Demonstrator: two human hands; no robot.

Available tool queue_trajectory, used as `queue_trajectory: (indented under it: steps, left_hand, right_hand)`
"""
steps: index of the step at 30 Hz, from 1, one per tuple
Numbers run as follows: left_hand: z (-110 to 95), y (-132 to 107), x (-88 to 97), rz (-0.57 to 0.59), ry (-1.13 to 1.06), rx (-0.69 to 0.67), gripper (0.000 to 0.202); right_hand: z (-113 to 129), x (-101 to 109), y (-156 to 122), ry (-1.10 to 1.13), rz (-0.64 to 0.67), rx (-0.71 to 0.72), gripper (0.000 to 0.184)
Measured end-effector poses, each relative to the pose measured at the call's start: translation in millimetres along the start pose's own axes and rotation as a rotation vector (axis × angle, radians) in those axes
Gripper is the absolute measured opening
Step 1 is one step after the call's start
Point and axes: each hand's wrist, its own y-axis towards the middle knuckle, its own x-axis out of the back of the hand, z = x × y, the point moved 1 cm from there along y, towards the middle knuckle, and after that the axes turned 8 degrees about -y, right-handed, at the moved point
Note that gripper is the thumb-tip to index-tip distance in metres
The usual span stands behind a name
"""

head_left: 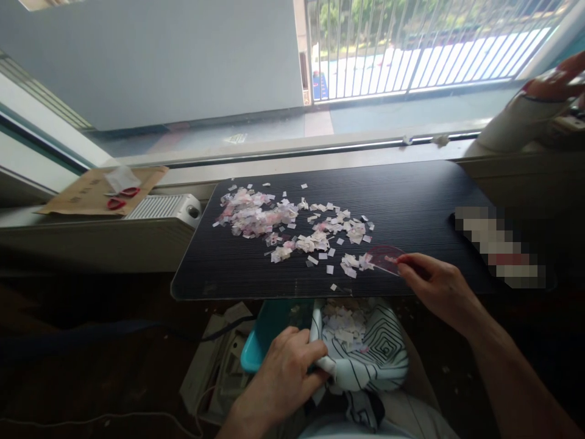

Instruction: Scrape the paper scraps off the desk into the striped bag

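Note:
My right hand pinches a thin translucent pink plastic piece with a curved edge. Its far edge touches a small clump of paper bits near the front of the black table. More small cut paper pieces, white and pink, lie heaped across the table's left and middle. Below the front edge, my left hand grips the rim of a white cloth-lined basket with black line patterns. Similar paper bits lie inside it.
A turquoise bin stands under the table, left of the basket. Red-handled scissors rest on a brown paper envelope on the sill, beside a white ridged device. A blurred-out object lies at the table's right end.

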Motion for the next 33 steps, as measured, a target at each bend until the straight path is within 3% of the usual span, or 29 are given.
queue_trajectory:
  steps: [3, 8, 14, 19, 24, 29, 33]
  left_hand:
    - [-1, 0, 1.2, 0.003, 0.001, 0.005, 0.007]
    - [0, -1, -1.1, -0.006, 0.012, -0.016, 0.006]
    - [0, -2, -1.1, -0.015, 0.015, -0.025, 0.006]
    - [0, -2, -0.1, -0.02, 0.015, -0.033, 0.006]
    - [0, -4, -1.3, -0.026, 0.023, -0.02, 0.006]
    - [-2, -4, -0.9, -0.013, 0.024, -0.017, 0.008]
    - [-2, -5, 0.1, -0.016, 0.028, -0.013, 0.007]
  right_hand:
    - [2, 2, -1, 0.032, 0.031, 0.034, 0.024]
    - [-1, 5, -3, -0.004, -0.037, -0.046, 0.025]
    - [3, 0, -8, 0.108, 0.13, 0.046, 0.023]
    - [-3, -2, -4, 0.104, 0.04, -0.023, 0.027]
    - [5, -6, -7, 0.172, 0.259, 0.121, 0.024]
    - [7, -9, -3, 0.162, 0.131, 0.116, 0.028]
    - [10, -6, -4, 0.145, 0.272, 0.197, 0.023]
